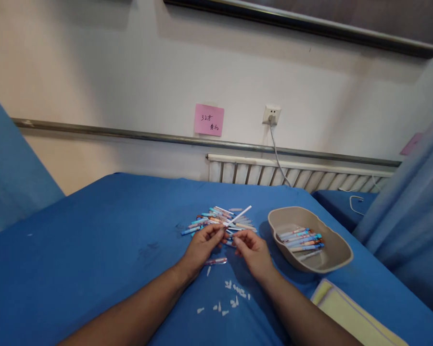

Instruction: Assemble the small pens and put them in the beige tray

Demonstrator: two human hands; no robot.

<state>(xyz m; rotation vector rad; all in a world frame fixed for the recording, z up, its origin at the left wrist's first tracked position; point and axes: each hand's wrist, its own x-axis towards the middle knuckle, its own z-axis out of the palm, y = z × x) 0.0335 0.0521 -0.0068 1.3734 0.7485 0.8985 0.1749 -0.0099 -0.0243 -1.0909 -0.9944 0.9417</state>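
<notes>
My left hand (206, 244) is closed, with thumb and forefinger pinching a thin white stick (241, 214), like a pen refill, that slants up to the right. Close beside it, my right hand (251, 250) has its fingertips pinched together; whatever they hold is too small to make out. Behind both hands lies a pile of colourful pens (205, 222), partly hidden by them. A reddish pen part (216, 261) rests below the left hand. Several small white tips (238, 289) are scattered on the blue cloth (104, 250) between my forearms.
To the right stands a beige plastic basin (332, 257) with several pens (303, 240) in it. A folded yellow cloth (350, 312) lies in front of the basin. Beyond the table are a radiator (252, 172), a plugged-in cable (276, 151) and blue curtains (400, 211).
</notes>
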